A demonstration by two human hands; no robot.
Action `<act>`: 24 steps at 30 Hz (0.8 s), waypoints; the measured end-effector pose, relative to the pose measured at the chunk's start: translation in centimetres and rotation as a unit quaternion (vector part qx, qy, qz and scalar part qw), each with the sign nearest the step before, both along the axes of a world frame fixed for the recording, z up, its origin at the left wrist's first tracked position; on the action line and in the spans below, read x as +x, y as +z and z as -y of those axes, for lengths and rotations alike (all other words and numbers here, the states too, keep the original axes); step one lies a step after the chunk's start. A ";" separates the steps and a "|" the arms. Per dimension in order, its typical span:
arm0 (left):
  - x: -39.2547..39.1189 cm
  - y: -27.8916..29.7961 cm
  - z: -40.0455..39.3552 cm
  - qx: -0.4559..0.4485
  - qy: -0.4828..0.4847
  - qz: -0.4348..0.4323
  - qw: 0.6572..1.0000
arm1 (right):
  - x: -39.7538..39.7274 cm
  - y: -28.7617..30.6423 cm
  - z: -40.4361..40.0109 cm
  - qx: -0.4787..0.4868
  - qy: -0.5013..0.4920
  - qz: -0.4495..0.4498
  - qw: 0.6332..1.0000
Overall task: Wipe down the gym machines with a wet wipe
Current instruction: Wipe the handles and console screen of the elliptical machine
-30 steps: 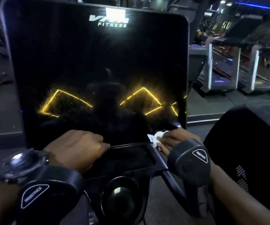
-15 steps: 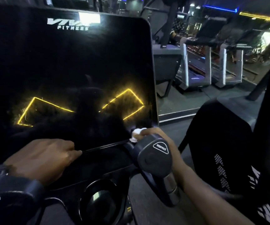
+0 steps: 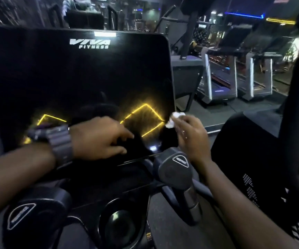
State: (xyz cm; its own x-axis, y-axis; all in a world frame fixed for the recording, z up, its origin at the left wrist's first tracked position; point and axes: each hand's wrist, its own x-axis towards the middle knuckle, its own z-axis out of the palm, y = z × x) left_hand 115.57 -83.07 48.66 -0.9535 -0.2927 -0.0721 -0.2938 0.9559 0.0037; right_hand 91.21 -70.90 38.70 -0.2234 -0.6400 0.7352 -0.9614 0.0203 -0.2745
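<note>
Right hand (image 3: 190, 135) has climbed from the lower corner to the right edge of the large glossy black console screen (image 3: 84, 83), its fingers clamped on the crumpled white wet wipe (image 3: 175, 119); judged: the edge pass is underway, the screen face remains. Left hand (image 3: 100, 139) has lifted onto the lower screen, fingers loosely spread. The grey resistance-handle knob (image 3: 176, 169) crowds the wiping wrist; a round black cup holder (image 3: 121, 225) sits below.
</note>
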 end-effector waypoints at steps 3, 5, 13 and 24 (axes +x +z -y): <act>-3.5 2.6 -0.2 0.010 0.010 0.005 1.000 | 0.8 0.4 1.0 -0.034 -0.006 0.044 0.998; -5.3 3.5 -1.3 -0.015 0.010 0.018 1.000 | 1.5 -1.8 -0.7 0.003 0.010 0.023 1.000; -7.1 1.2 -1.6 -0.045 0.027 -0.033 0.998 | -0.4 3.9 4.1 -0.064 -0.030 0.014 0.997; -7.3 1.5 -0.7 -0.007 0.064 -0.157 0.986 | -0.1 5.5 7.2 -0.099 -0.002 0.062 0.993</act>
State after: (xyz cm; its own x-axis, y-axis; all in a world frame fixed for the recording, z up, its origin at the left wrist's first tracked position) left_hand 108.29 -82.38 50.13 -0.8832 -0.4113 0.2254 -0.3991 0.9115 0.0997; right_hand 91.09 -78.15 44.17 -0.3224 -0.4844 0.8132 -0.9200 -0.0418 -0.3897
